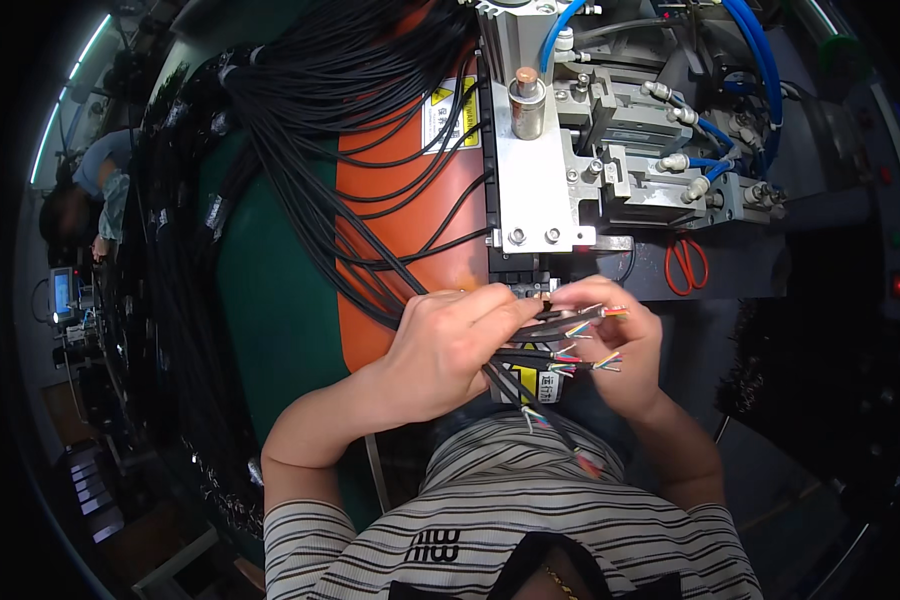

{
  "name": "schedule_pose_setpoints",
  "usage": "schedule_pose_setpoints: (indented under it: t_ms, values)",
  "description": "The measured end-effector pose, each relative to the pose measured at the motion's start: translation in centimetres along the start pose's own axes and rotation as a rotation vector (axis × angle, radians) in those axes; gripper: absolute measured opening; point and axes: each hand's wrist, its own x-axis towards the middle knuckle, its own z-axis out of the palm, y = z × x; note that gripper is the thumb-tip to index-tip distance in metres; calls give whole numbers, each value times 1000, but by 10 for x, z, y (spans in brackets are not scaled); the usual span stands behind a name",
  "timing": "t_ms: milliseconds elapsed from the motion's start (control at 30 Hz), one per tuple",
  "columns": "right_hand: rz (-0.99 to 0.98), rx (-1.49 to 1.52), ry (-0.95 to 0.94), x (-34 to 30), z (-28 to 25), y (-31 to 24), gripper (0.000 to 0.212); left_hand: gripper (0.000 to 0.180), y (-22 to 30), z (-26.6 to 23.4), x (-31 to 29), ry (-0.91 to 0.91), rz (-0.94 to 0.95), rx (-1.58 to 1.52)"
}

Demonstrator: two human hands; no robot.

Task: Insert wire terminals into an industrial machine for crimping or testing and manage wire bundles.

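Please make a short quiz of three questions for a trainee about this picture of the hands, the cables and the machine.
1. True or false: both hands hold black cables with stripped ends.
2. Which colour are the handles of the scissors lying right of the machine head? A) blue B) red C) green
3. Fill in: the loose bundle of black cables lies over an ______ pad and a green surface.

Key
1. True. The left hand and the right hand grip black cables whose coloured inner wires fan out.
2. B. The scissors have red handles; the metal machine head carries blue air hoses.
3. Orange. The cable bundle crosses the orange pad and the green surface.
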Motion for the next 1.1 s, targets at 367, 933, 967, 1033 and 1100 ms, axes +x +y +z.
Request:
schedule_pose_setpoints:
  t_ms: [367,933,967,1033,1100]
  values:
    - [525,604,15,12,-13,-7,18,35,-4,19,0,252,217,243]
    - [508,657,-29,16,-9,-15,22,31,5,22,2,145,145,228]
    - [462,582,6,16,-4,-19,24,30,6,22,3,110,86,204]
    - [330,478,16,14,3,-20,29,28,0,24,4,187,79,78]
    - [55,7,24,4,5,-14,41,24,-1,25,7,300,83,-74]
